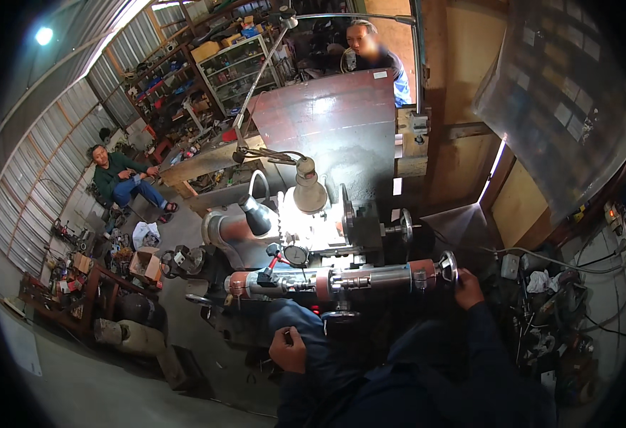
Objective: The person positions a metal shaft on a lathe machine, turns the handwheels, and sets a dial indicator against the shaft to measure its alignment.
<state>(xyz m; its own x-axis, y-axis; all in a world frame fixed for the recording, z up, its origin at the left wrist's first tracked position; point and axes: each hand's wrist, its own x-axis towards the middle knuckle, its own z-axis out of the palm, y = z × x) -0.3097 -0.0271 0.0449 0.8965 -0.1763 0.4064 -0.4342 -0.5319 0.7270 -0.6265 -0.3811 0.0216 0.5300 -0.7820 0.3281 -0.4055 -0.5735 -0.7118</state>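
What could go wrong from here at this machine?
The right hand is at the right-end handwheel; a slip could knock it against the rim. The dial gauge stands exposed, so a bump might disturb its reading. Glare beside the black lamp washes out detail, so a fault there could go unnoticed.

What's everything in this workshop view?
Grey metal machine: 1, grey, centre
Round metal handwheels: at least 3, silver, on machine
Round dial gauge: 1, pale, centre
Cone-shaped lamp: 1, black, left of gauge
Flat metal panel: 1, reddish, upper centre
Open cardboard box: 1, brown, left floor
Seated person: 1, green top, left
Second person: 1, dark top, behind panel
Mixed clutter: uncountable, multicoloured, both sides
Left hand: 1, bare, lower centre
Right hand: 1, bare, at handwheel
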